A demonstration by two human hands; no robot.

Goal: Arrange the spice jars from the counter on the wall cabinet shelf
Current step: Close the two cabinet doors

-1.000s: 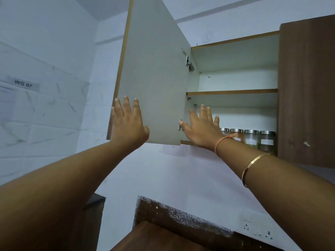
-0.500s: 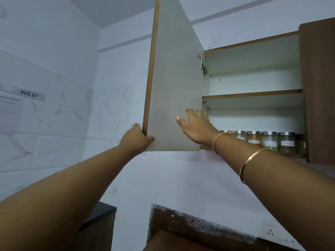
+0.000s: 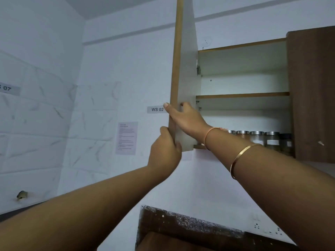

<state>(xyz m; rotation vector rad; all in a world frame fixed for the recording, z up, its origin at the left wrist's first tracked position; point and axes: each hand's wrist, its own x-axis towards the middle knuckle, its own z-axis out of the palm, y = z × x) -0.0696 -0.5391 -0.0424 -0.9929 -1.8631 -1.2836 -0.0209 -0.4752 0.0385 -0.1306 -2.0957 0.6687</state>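
Several glass spice jars (image 3: 257, 137) with metal lids stand in a row on the lower shelf (image 3: 199, 146) of the wall cabinet. The cabinet's left door (image 3: 186, 78) hangs nearly edge-on to me. My left hand (image 3: 165, 144) grips the door's lower outer edge. My right hand (image 3: 186, 118) wraps the same edge just above, thumb on the outer face, fingers on the inner face. The leftmost jars are hidden behind my right wrist.
The upper shelf (image 3: 243, 94) holds nothing. The cabinet's right door (image 3: 313, 95) is closed. White tiled walls carry labels WS 02 (image 3: 157, 109) and WS 07 (image 3: 7, 88) and a paper notice (image 3: 126, 138). A wall socket (image 3: 266, 229) sits low right.
The door has swung from facing me to nearly edge-on. Both hands went from flat on its face to gripping its outer edge.
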